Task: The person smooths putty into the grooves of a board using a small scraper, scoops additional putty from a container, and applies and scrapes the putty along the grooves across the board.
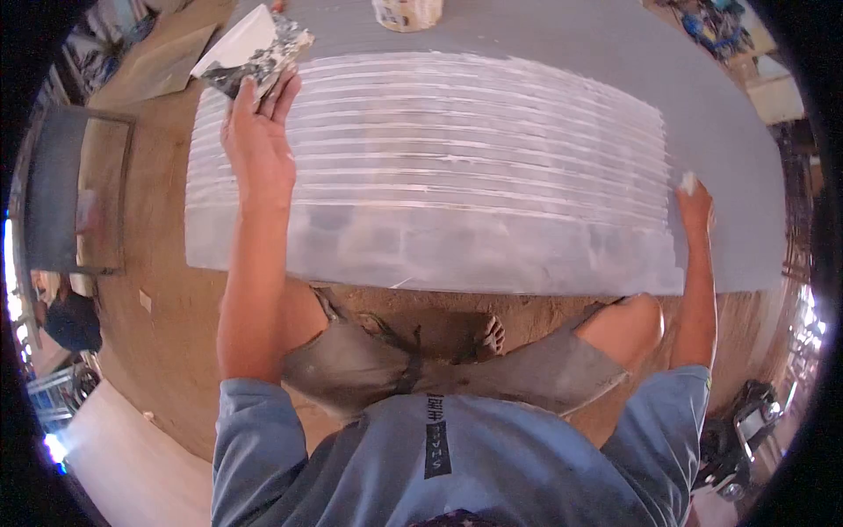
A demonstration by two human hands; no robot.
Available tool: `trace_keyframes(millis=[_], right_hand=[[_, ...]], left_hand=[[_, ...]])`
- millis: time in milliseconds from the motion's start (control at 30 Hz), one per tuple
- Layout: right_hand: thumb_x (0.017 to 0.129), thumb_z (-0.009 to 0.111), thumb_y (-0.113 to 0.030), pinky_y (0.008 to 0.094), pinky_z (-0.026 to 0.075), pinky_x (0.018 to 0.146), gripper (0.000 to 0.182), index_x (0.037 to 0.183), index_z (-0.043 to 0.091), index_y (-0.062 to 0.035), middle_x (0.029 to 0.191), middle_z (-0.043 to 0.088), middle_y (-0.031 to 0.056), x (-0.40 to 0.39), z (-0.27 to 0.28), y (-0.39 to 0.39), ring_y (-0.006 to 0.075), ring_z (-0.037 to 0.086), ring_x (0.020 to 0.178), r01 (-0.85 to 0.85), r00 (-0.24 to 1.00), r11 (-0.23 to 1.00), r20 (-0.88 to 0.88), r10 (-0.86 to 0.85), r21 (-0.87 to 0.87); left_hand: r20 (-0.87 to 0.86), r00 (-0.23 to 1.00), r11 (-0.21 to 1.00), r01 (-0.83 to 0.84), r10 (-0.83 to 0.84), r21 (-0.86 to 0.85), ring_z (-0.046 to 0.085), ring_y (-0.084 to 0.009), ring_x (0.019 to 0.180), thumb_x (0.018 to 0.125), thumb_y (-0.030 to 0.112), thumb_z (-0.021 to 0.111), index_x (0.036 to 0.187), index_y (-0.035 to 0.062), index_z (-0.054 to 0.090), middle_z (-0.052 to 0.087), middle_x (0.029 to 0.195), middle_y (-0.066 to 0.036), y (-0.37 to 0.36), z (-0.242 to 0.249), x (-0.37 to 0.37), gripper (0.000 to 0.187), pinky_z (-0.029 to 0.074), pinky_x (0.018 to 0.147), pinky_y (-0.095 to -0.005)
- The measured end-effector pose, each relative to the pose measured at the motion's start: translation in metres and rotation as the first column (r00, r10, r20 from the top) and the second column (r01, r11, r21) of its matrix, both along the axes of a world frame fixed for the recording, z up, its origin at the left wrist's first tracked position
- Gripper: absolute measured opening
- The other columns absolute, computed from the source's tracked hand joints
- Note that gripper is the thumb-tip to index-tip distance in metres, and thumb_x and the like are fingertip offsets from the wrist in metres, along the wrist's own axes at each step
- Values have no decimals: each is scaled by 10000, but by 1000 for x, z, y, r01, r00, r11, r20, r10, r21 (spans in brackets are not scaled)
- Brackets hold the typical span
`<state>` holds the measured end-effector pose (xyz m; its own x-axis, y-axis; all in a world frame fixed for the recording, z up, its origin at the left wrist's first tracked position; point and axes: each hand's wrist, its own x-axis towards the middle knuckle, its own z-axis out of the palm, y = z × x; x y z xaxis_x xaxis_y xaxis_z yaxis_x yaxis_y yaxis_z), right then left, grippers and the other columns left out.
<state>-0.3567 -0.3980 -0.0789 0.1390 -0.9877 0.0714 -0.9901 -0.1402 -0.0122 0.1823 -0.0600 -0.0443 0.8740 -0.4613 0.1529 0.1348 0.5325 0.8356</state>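
Observation:
My left hand (262, 132) is raised over the far left corner of a grey panel (729, 105), fingers closed on the edge of a small board smeared with white and dark putty (253, 54). Ridged white putty stripes (439, 149) run sideways across the panel, with a smoother whitish band (465, 250) along the near edge. At the right end of the stripes is my right hand (696, 209), its fingers closed. A whitish bit (688, 183) shows at its fingertips; what tool it grips, if any, I cannot make out.
A stained white tub (407, 12) stands on the panel's far edge. To the left, a framed dark panel (77, 189) lies on the brown ground. A white sheet (145, 457) lies at lower left, and a dark vehicle-like object (746, 435) stands at lower right.

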Motion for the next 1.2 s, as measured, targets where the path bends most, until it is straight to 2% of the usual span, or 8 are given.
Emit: trace_keyframes(millis=[100, 167, 367, 600, 767, 933, 1033, 1200], right_hand=[[865, 673, -388, 429, 488, 910, 490, 1220, 656, -51, 1113, 702, 171, -27, -25, -23, 317, 664, 1030, 45, 999, 996, 25, -44, -77], [882, 669, -374, 393, 483, 899, 466, 1184, 664, -20, 1059, 709, 150, -11, -27, -8, 255, 661, 986, -29, 915, 999, 404, 16, 26], [883, 704, -297, 335, 493, 784, 304, 1010, 686, -22, 934, 684, 57, 160, -57, 110, 156, 609, 840, -312, 709, 928, 700, 87, 201], [848, 696, -334, 404, 512, 698, 355, 961, 674, 1, 821, 677, 191, 315, -54, 202, 291, 657, 747, -537, 741, 813, 585, 330, 222], [814, 659, -316, 505, 502, 767, 349, 946, 663, 7, 875, 678, 246, 348, -64, 223, 414, 663, 855, -556, 765, 791, 531, 365, 256], [811, 651, -337, 467, 516, 762, 346, 992, 682, -44, 857, 688, 208, 350, -76, 230, 372, 666, 839, -565, 737, 822, 486, 469, 64], [807, 652, -346, 449, 515, 768, 346, 995, 674, -57, 874, 693, 189, 334, -60, 203, 352, 665, 861, -529, 828, 808, 369, 423, 261], [767, 694, -307, 458, 510, 796, 337, 998, 682, -63, 893, 698, 165, 228, -66, 147, 346, 667, 881, -460, 856, 874, 339, 389, 158]], left_hand=[[-45, 996, 997, -72, 72, -13, 667, -320, 1029, 1002, 86, 482, 1269, -152, 418, 585, 1198, -235, -1, 5, -2, 363, 584, 955, -413], [-49, 996, 997, -75, 74, -23, 661, -315, 1030, 1009, 93, 469, 1264, -157, 416, 579, 1194, -232, 2, 0, 8, 360, 583, 959, -404], [-95, 980, 982, -178, 172, -55, 603, -388, 1151, 1026, 81, 419, 1249, -197, 413, 558, 1236, -301, -1, -27, 43, 357, 526, 1045, -447], [-100, 975, 977, -204, 196, -68, 606, -387, 1140, 1028, 82, 399, 1243, -204, 409, 565, 1210, -304, 0, -30, 46, 357, 527, 1049, -450], [-122, 984, 987, -140, 130, -77, 612, -385, 1132, 1019, 78, 423, 1230, -199, 416, 574, 1198, -290, 4, -28, 45, 348, 524, 1053, -448], [-62, 988, 990, -141, 141, 11, 616, -370, 1120, 1031, 85, 399, 1226, -202, 416, 576, 1198, -288, 0, -27, 31, 347, 531, 1043, -426], [-63, 993, 995, -94, 96, 21, 537, -398, 1257, 992, 77, 486, 1292, -222, 386, 513, 1328, -331, 1, -29, 37, 435, 444, 1125, -471], [7, 999, 991, -54, 53, 119, 491, -393, 1305, 1014, 83, 445, 1315, -236, 355, 468, 1377, -340, 1, -33, 37, 448, 383, 1175, -447]])
